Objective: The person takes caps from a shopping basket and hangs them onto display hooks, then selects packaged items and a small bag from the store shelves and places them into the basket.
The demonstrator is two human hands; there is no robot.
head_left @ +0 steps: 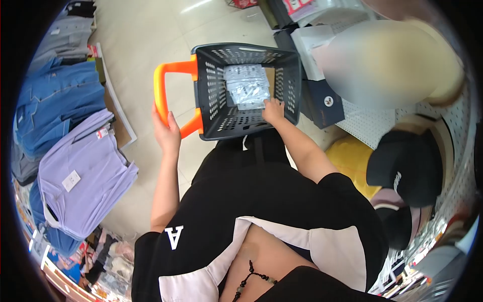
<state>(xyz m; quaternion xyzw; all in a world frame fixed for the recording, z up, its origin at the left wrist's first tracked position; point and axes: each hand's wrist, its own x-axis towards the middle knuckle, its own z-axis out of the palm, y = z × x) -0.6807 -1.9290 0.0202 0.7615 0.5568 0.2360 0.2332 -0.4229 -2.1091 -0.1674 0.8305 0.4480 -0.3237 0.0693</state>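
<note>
A dark grey perforated basket (216, 123) with an orange handle (173, 66) is in front of my body. My left hand (167, 132) is closed round the lower part of the handle's outer bar. Inside the basket lies a pile of clear plastic packets (247, 85) with printed labels. My right hand (273, 110) reaches into the basket at the near right corner of the pile, its fingers bent and touching the packets' edge. Whether it grips a packet is hard to make out. A brown piece shows beside the pile.
Folded lilac clothing (83, 171) and blue denim clothing (60, 108) lie on a display at the left. On the right are dark boxes (322, 103), a white perforated rack (372, 121), a black cap (407, 166) and a yellow item (352, 158). Pale tiles cover the floor.
</note>
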